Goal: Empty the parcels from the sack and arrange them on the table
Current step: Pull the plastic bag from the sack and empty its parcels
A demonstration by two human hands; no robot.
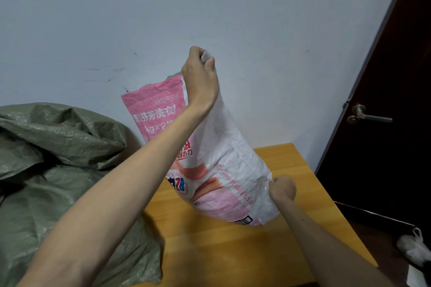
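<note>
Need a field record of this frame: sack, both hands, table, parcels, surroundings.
table: wooden, against the wall
sack: pink and white, woven, held tilted over the table
left hand: grips the sack's raised end
right hand: grips the sack's lower side
parcels: none in view
left of table: green woven bag, crumpled
far right: dark door

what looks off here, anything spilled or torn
Nothing spilled or plainly torn. The pink and white sack leans askew over the table, the left hand gripping a top corner, the right hand its side. A crumpled green sack slumps against the table's left side, and pen marks streak the wall.
</note>
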